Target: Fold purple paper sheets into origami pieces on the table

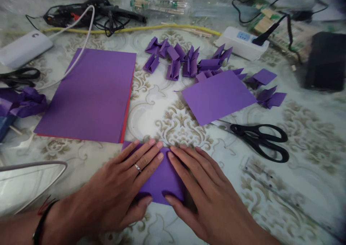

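Note:
A purple sheet of paper (162,178) lies flat on the patterned tablecloth at the near middle. My left hand (127,180), with a ring on one finger, rests on its left part with the fingers stretched out. On the right part lies my right hand (202,187), its fingers also extended and pressing the paper's surface. Both thumbs are near the sheet's front edge. Ahead to the right, another purple paper piece (218,97) partly covers the blades of black-handled scissors (259,138).
Purple sheets (92,93) over red paper lie at left. Several folded purple paper pieces (190,63) sit at the back. Around them are a white power strip (242,43), a yellow cable (151,28), a black phone-like slab (325,61), crumpled purple paper (29,102) and a clear ruler (283,194).

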The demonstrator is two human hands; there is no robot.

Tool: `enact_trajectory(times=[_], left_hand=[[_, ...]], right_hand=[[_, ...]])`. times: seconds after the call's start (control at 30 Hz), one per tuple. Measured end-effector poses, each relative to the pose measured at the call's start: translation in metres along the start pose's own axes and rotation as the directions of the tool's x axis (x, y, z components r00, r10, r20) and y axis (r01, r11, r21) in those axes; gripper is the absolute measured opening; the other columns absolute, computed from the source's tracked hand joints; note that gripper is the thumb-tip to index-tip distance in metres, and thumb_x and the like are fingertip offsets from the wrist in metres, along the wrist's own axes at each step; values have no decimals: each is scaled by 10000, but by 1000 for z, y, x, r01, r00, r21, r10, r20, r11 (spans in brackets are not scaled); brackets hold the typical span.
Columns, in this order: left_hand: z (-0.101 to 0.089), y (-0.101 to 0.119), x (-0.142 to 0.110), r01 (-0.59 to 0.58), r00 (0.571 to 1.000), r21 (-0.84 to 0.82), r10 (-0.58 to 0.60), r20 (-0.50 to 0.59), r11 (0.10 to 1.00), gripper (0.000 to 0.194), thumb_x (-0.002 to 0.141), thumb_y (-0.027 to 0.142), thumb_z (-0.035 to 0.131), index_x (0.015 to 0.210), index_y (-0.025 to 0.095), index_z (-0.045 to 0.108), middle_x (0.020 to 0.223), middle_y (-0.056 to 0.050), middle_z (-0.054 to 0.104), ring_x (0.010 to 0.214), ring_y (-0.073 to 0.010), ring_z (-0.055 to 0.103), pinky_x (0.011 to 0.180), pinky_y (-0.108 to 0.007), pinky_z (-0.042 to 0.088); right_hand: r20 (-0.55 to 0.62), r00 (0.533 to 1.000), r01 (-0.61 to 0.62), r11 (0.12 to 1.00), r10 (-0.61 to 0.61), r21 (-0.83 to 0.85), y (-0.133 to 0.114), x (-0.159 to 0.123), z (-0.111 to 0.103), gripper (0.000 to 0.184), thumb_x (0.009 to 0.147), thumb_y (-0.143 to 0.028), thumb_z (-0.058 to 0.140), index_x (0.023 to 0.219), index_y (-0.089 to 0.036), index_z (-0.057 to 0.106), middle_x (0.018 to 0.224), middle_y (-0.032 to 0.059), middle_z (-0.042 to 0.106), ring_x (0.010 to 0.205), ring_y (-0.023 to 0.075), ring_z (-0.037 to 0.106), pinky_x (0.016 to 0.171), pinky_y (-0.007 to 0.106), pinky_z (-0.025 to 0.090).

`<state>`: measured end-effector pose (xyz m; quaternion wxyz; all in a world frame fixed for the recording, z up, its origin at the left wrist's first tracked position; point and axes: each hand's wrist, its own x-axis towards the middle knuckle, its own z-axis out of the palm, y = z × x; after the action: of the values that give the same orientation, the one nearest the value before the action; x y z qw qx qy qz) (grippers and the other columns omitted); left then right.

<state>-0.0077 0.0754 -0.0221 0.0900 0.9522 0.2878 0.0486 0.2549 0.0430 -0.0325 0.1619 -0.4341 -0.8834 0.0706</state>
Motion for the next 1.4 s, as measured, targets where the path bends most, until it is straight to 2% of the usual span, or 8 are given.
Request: enact_trajectory(times=[0.17,0.37,0.7,0.83,0.97,1.1,1.2,1.4], left_hand=[[0,0,0,-3,1000,-8,3,10,1000,771,1025,390,555,1678,28,363,1775,-219,371,1693,-340,256,1388,-475,116],[2,0,-1,-9,1000,28,8,21,1000,819,1040,458,561,1701,33,331,1807,-220,293,1705,-356,205,1379,-489,100],[0,1,0,1,1000,15,-1,6,1000,774,1034,394,567,1684,25,367,1798,-231,309,1687,-372,256,1371,-506,156],[-1,0,0,6,1000,-11,-6,-12,1000,701,1072,394,540,1706,143,377,1816,-180,291,1694,-338,251,1364,-500,194],[-3,0,2,0,1000,-39,-1,-28,999,633,1091,414,561,1696,299,416,1830,-130,267,1667,-358,323,1336,-534,278],[-3,-1,2,0,1000,-60,-2,-21,998,610,1093,469,593,1674,341,456,1835,-136,241,1670,-363,318,1341,-545,271],[-2,-1,1,8,1000,-80,-9,-19,997,611,1085,489,611,1664,349,472,1838,-117,240,1680,-353,294,1351,-546,262],[-3,0,1,15,1000,-79,-16,-7,997,657,1091,461,600,1708,373,391,1831,-124,249,1702,-336,235,1349,-551,252]], right_hand=[[37,999,6,1000,-6,-2,-3,0,2,693,1082,-462,547,1597,-2,492,1641,211,575,1577,351,458,1282,559,440],[84,996,25,997,-19,-72,-7,1,8,695,1101,-421,475,1630,27,435,1720,226,467,1650,354,337,1266,567,442],[111,993,44,985,-25,-169,1,-6,0,646,1118,-416,436,1598,14,488,1716,217,474,1609,338,401,1251,567,392],[83,997,18,986,-4,-167,2,-4,-5,638,1126,-448,439,1574,-3,528,1692,195,521,1598,352,396,1278,568,315],[48,999,5,989,2,-149,1,10,-4,661,1141,-530,414,1555,-41,576,1624,161,610,1490,381,503,1294,585,265],[57,998,22,989,-13,-149,4,19,-2,669,1150,-538,408,1566,-40,572,1662,101,582,1515,361,477,1362,529,126],[51,999,13,986,-5,-168,10,15,-5,617,1153,-526,422,1568,-101,589,1701,55,534,1558,350,443,1385,520,17],[39,999,-5,973,15,-231,21,2,-21,533,1163,-486,422,1515,-157,650,1685,41,551,1554,333,480,1393,518,22]])
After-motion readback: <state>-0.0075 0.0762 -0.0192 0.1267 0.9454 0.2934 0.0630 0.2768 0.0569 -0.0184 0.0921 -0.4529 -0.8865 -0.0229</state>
